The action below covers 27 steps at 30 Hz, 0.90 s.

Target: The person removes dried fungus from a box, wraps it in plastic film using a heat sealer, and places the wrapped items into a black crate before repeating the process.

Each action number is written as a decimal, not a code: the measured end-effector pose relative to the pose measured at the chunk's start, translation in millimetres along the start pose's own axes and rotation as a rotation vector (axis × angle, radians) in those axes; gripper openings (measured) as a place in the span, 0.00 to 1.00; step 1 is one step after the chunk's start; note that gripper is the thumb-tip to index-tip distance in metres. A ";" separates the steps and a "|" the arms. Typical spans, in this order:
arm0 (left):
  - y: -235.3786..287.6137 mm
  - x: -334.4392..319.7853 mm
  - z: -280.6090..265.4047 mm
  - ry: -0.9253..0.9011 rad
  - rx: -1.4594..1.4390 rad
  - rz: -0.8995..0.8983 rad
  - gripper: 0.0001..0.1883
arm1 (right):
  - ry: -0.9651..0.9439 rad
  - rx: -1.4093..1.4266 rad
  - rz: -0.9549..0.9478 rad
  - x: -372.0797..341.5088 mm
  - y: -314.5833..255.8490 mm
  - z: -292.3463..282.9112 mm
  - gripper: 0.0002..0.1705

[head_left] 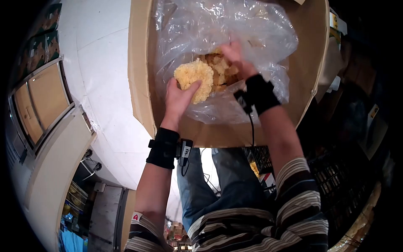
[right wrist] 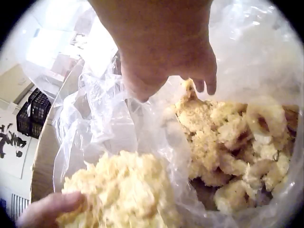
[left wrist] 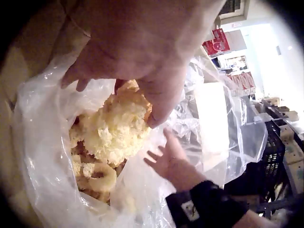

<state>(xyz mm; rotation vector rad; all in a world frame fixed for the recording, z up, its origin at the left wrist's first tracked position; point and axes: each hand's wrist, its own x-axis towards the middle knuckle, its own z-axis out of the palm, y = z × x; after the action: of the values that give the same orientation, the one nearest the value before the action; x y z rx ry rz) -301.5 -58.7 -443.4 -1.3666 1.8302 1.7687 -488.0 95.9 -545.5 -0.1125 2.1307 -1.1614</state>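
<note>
My left hand grips a rough, pale yellow round fried-batter cake, the thumb lying across its face. In the right wrist view the same cake fills the lower middle. Beneath it, a clear plastic bag opens onto several fried pieces, some of them rings. My right hand, slightly blurred, is over the far right side of the bag's mouth. Seen from the left wrist, the right hand has its fingers apart, beside the plastic.
A large cardboard box surrounds the bag, its near wall against the person's front. Black plastic crates stand to the right. Pale floor lies to the left, with a metal-framed unit beyond.
</note>
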 end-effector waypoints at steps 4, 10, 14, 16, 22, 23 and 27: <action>2.7 -5.7 3.9 0.042 0.229 0.114 0.31 | -0.113 -0.147 -0.162 67.8 -27.7 -28.7 0.32; 7.3 -24.1 11.2 0.068 0.408 0.182 0.34 | -0.240 -0.371 -0.326 101.8 -13.6 -32.7 0.34; 14.3 -31.6 15.4 0.099 0.449 0.205 0.32 | -0.278 0.043 0.063 80.3 59.7 7.5 0.21; 9.7 -29.6 15.9 0.103 0.448 0.225 0.32 | -0.448 -0.257 0.041 52.8 19.6 -2.7 0.21; 6.1 -35.7 19.9 0.007 0.490 0.197 0.37 | -0.838 -0.814 0.239 97.1 -15.3 -47.4 0.30; 6.2 -36.7 22.7 -0.012 0.538 0.191 0.38 | -0.797 -0.839 0.196 103.2 -25.0 -57.0 0.30; 17.5 -43.7 30.7 0.021 0.531 0.181 0.41 | -0.512 -0.813 -0.078 126.6 -77.9 -82.2 0.29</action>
<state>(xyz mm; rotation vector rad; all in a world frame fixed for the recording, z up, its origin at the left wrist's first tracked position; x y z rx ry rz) -304.0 -15.6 -407.3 -1.0379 2.2739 1.1999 -652.4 59.1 -524.3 -0.7717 1.9931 -0.1909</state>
